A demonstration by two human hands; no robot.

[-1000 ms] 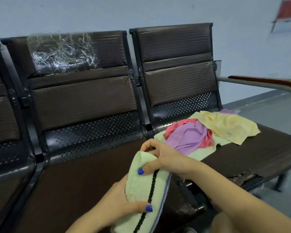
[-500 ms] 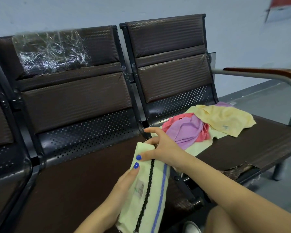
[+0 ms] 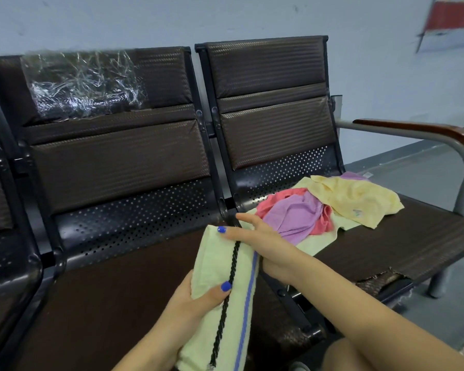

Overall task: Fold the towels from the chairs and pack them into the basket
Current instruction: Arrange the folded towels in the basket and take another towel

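Towel (image 3: 220, 266) — pale green, folded, blue-striped — black cord across

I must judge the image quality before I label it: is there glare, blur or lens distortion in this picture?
Head view: glare on the crinkled clear plastic film taped to the middle brown chair back; wide-angle bending curves the grey metal armrest and the frame edges; light is soft and even, with faint shadows; the folded pale green towel and both hands look sharp.
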